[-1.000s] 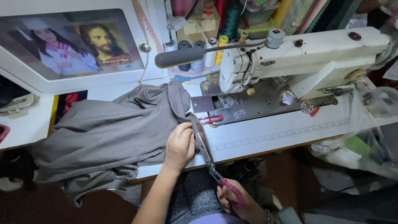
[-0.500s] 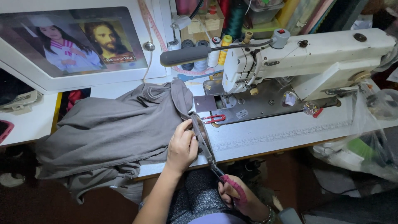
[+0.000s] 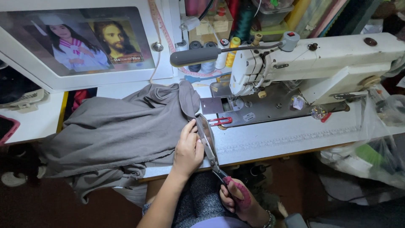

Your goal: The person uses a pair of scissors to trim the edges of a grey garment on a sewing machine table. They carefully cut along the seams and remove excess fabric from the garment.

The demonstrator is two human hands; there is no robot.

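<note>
The left hand (image 3: 188, 148) lies flat, fingers spread and its grip loose around nothing, pressing the edge of the grey fabric (image 3: 114, 131) down on the white bench (image 3: 287, 137). The right hand (image 3: 238, 198), below the bench edge, has its grip closed on the pink handles of the scissors (image 3: 211, 152), whose long blades run up along the fabric's edge just beside the left hand. The white sewing machine (image 3: 320, 63) stands behind them, with a small red clip (image 3: 220, 121) near its base plate.

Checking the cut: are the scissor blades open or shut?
Open. The scissors blades spread apart in a narrow V along the grey cloth edge; the right hand grips the handles, the left hand pins the cloth.
</note>
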